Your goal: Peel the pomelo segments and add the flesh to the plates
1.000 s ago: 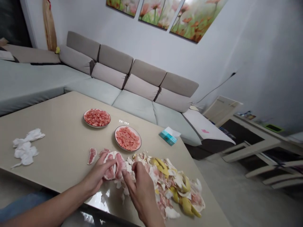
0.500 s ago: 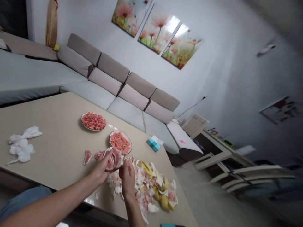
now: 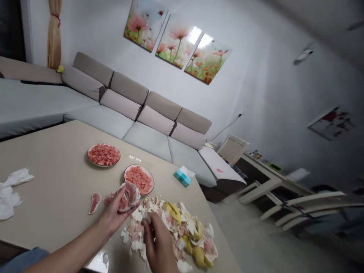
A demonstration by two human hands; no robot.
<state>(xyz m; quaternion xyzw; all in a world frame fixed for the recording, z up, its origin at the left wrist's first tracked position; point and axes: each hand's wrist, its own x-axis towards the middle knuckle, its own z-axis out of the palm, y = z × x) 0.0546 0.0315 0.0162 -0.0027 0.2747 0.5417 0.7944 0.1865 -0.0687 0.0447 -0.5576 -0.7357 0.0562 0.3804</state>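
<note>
A partly peeled pomelo [image 3: 129, 197], its pink flesh edged with white membrane, is in my left hand [image 3: 115, 212], above the near side of the table. My right hand [image 3: 159, 239] is lower and to the right, over the heap of pomelo peel [image 3: 170, 212]. Its thumb and fingers are pinched around what looks like a small scrap of white pith [image 3: 147, 218]. Left of my left hand lies a loose pomelo segment [image 3: 94, 203], with another partly hidden behind that hand. Just beyond the held fruit stands a plate of pink pomelo pieces [image 3: 138, 178].
Farther back is a second plate of redder pieces [image 3: 104, 154]. Crumpled white tissues [image 3: 11, 193] lie at the table's left. A blue tissue box [image 3: 184, 176] stands near the right edge. The sofa [image 3: 148, 132] runs behind the table [image 3: 65, 170].
My right hand has come away from the pomelo, down and nearer, over the peel heap. My left hand still holds the fruit. The camera view has shifted, moving the tissues partly out at the left.
</note>
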